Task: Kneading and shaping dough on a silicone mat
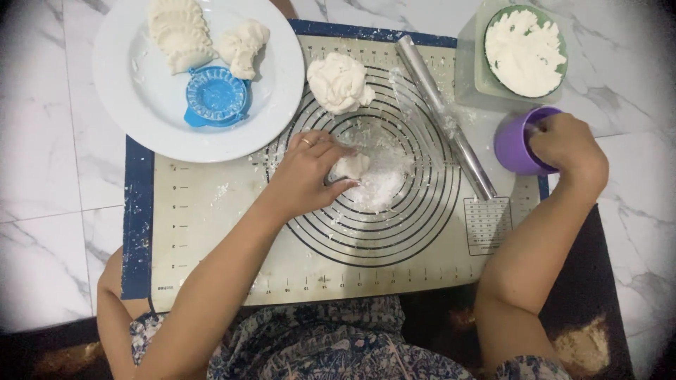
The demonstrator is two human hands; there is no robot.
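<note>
My left hand (310, 172) rests on the pastry mat (211, 211), fingers curled around a small piece of dough (350, 166) that sits in a patch of loose flour (380, 184). A ring shows on one finger. My right hand (567, 144) reaches over the mat's right edge and grips the rim of a purple cup (515, 144), with fingers dipping inside. A larger lump of dough (339, 82) lies on the mat beyond my left hand.
A metal rolling pin (443, 112) lies diagonally on the mat. A white plate (141, 105) at the back left holds shaped dumplings (179, 32), a dough piece (243, 46) and a blue dumpling press (216, 96). A green bowl of flour (524, 51) stands back right.
</note>
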